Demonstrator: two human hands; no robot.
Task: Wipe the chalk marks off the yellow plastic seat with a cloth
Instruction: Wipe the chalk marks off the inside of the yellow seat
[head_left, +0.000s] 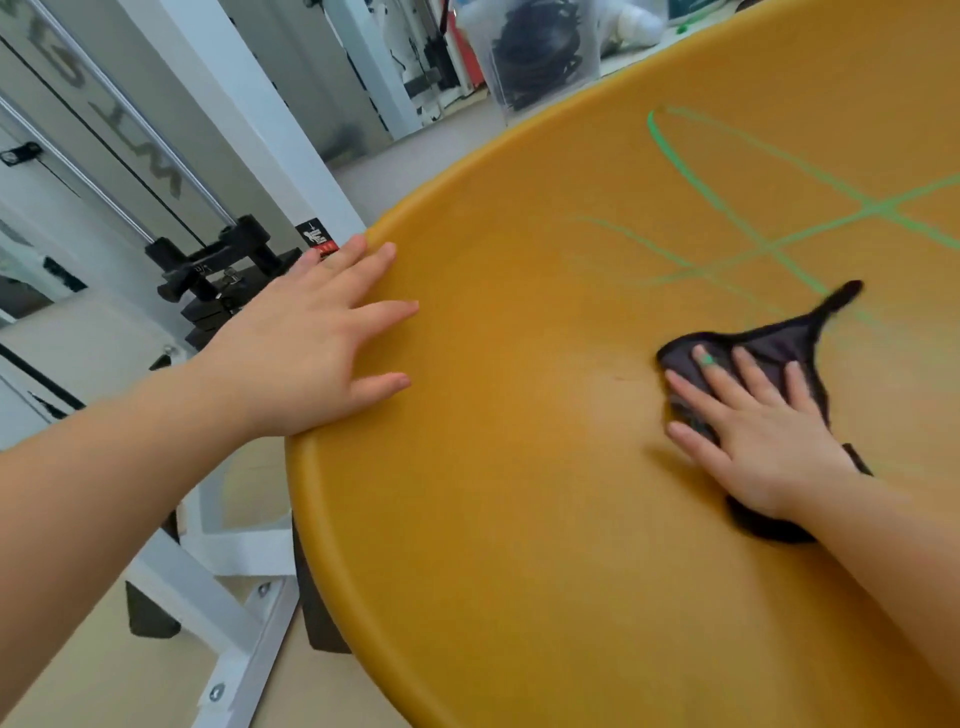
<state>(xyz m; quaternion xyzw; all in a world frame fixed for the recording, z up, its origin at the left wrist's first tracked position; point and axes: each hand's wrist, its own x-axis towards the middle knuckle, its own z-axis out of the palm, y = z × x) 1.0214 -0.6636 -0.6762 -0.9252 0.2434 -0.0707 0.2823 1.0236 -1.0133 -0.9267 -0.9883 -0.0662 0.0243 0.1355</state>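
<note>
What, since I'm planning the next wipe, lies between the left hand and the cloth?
Head view: only bare yellow seat between the left hand at the rim and the dark cloth.

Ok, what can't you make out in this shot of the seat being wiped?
Head view only:
green chalk marks: run off the right edge, full extent unknown.
cloth: largely under the right hand; far tip motion-blurred.
yellow seat: cut by top, right and bottom edges.
clear container: dark contents too blurred to name.
</note>
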